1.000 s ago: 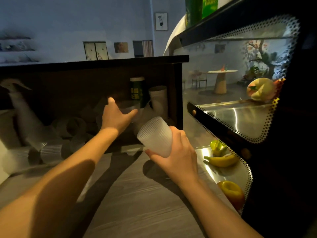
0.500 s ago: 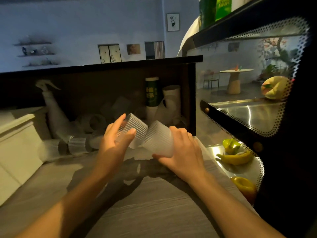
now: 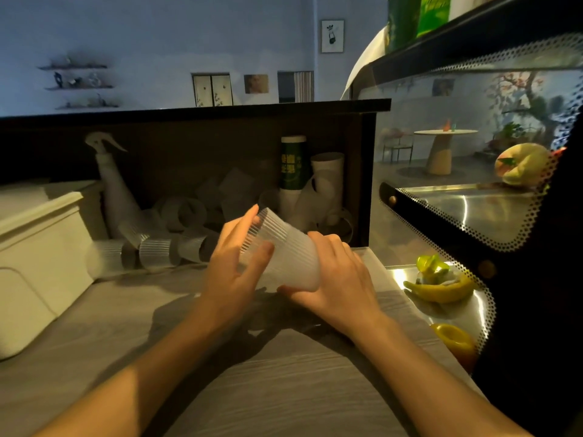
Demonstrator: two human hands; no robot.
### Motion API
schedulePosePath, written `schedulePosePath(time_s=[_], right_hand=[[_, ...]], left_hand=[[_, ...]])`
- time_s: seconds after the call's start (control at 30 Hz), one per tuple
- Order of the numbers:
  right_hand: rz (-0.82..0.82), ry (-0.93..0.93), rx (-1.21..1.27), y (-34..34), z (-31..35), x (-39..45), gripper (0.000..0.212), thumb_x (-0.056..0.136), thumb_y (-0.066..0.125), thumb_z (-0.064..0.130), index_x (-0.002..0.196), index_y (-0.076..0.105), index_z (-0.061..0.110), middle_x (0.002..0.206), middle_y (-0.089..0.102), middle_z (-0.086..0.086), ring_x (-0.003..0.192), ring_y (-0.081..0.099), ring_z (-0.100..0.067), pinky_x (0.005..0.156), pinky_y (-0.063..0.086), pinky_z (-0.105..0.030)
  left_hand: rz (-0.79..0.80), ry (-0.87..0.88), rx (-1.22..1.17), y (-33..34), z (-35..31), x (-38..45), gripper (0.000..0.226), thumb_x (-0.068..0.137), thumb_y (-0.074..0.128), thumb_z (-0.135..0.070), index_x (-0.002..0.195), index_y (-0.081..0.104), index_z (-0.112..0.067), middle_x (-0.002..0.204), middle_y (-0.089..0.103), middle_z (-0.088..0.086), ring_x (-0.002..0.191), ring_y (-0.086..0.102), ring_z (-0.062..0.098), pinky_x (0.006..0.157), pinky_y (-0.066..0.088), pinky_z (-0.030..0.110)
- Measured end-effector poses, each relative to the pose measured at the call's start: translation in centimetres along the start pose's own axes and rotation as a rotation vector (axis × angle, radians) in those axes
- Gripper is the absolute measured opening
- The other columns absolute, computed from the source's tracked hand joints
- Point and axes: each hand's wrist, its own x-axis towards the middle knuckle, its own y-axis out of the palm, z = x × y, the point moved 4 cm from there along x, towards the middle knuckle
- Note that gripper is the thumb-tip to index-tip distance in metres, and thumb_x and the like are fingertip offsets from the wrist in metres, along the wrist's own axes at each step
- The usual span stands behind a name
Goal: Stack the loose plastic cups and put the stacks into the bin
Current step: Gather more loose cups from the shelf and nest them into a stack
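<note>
Two ribbed translucent cups [image 3: 284,250] are nested into one tilted stack above the wooden counter. My right hand [image 3: 334,279] grips the stack's lower end from the right. My left hand [image 3: 235,266] holds the upper cup from the left, thumb on its side and fingers along its rim. Several loose ribbed cups [image 3: 157,252] lie on their sides at the back of the counter, with more in the dark recess behind. A white bin [image 3: 34,247] stands at the left.
A white spray bottle [image 3: 112,184], a green-labelled cup stack [image 3: 291,168] and a white jug [image 3: 325,187] stand against the dark back panel. A glass display case [image 3: 473,216] with fruit on metal trays fills the right side. Bare wooden counter [image 3: 252,389] lies near me.
My left hand reached into the back, took a loose cup and brought it forward. That cup is now pushed together with the cup in my right hand. The view shifted left, showing the bin.
</note>
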Motion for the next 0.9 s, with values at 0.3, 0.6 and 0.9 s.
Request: schedulePosePath(time_s=[0.3,0.6,0.9], right_hand=[[-0.045,0.139,0.126,-0.8,-1.0,-0.2,0.084,0.067,0.075,0.065,0.131,0.040,0.025,0.115,0.047,0.006,0.099,0.048,-0.010,0.076,0.047,-0.029],[-0.267,0.575,0.301,-2.5,-5.1,-1.1,0.073,0.071,0.070,0.069,0.122,0.039,0.027,0.110,0.049,0.007,0.094,0.053,-0.011,0.064,0.047,-0.020],[-0.321,0.631,0.322,-2.0,-6.0,-1.0,0.077,0.071,0.067,0.071,0.125,0.038,0.025,0.108,0.049,0.007,0.093,0.053,-0.010,0.061,0.043,-0.016]], left_hand=[[0.105,-0.081,-0.074,1.4,0.3,0.6,0.085,0.076,0.027,-0.090,0.149,0.016,-0.050,0.142,0.033,-0.032,0.120,0.036,-0.024,0.084,0.033,-0.005],[0.060,-0.152,0.124,3.7,2.3,8.1,0.062,0.094,0.061,-0.042,0.148,0.036,-0.026,0.137,0.048,-0.004,0.120,0.049,0.010,0.096,0.044,0.029],[0.178,-0.125,0.499,8.6,3.4,15.7,0.068,0.088,0.066,-0.052,0.135,0.046,-0.009,0.129,0.054,0.012,0.113,0.056,0.028,0.089,0.052,0.041]])
